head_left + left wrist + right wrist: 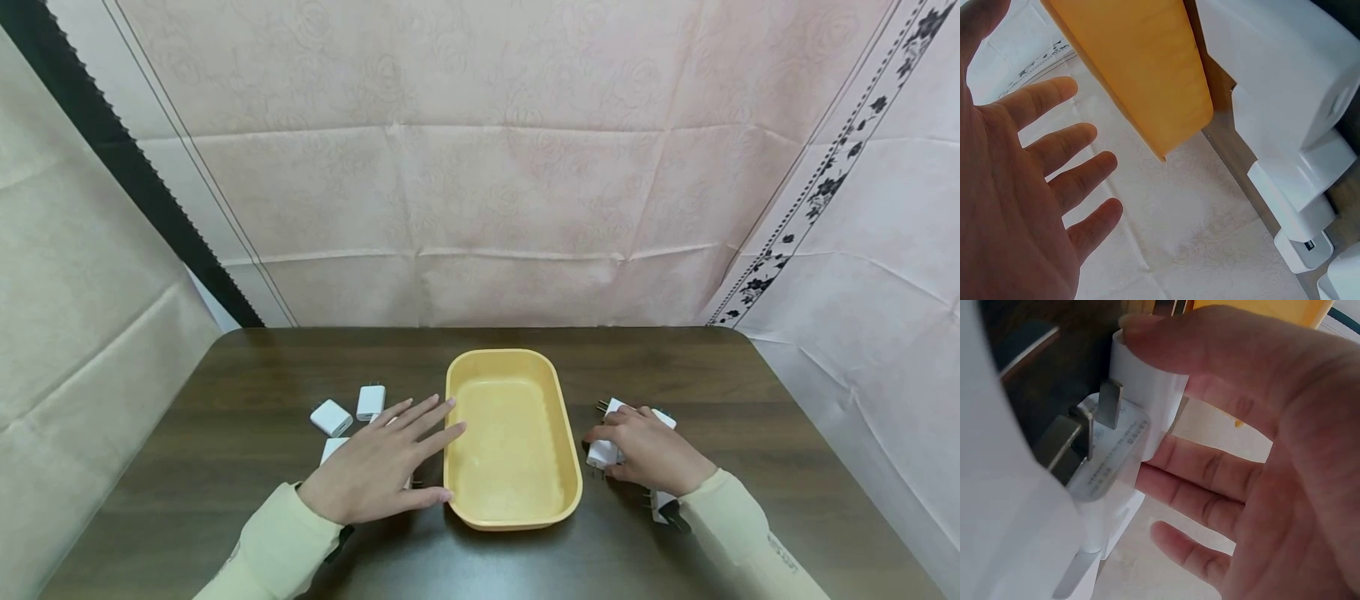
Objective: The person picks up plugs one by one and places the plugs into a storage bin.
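Note:
My left hand is spread with straight fingers, its fingertips overlapping the left rim of a yellow plastic tray. In the left wrist view its palm faces white chargers across a gap. My right hand, right of the tray, has thumb and fingers curled round a white plug-in charger. The right wrist view shows the thumb on one side of that charger and fingers on the other. Another charger with metal prongs stands against it. The right hand partly hides the chargers around it.
Left of the tray lie several white chargers, among them one at the back and a tilted one. Another charger lies by the right wrist. The dark wooden table ends at a patterned cloth hung behind it.

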The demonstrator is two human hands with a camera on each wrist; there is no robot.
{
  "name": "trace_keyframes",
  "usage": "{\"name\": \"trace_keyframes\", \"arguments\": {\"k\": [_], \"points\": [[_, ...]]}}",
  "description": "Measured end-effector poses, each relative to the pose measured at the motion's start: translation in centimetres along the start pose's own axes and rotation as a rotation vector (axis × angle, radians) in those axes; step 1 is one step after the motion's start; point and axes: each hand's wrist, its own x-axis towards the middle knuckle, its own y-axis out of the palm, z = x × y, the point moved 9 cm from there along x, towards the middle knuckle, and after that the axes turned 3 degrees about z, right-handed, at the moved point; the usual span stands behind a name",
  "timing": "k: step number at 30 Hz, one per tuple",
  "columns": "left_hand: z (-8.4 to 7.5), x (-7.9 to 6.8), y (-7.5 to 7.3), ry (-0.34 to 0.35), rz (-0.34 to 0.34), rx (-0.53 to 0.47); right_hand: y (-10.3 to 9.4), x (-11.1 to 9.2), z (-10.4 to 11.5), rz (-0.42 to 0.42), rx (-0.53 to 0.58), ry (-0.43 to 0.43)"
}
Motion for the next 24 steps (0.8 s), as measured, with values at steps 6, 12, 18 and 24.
{"name": "trace_keyframes", "arguments": {"k": [6, 12, 18, 24], "points": [[-0.1, 0.0, 0.2, -0.004, 0.008, -0.017, -0.6, -0.3, 0.2, -0.054, -0.006, -0.013], [-0.2, 0.0, 0.3, 0.000, 0.005, -0.019, -2.0, -0.7, 0.3, -0.148, -0.045, -0.005], [0.0, 0.1, 0.2, -0.008, 0.022, -0.020, -3.3, -0.4, 0.2, -0.231, -0.050, 0.031], [0.2, 0.2, 0.4, -0.017, 0.040, -0.026, -3.9, -0.4, 0.4, -0.286, -0.077, 0.011]]}}
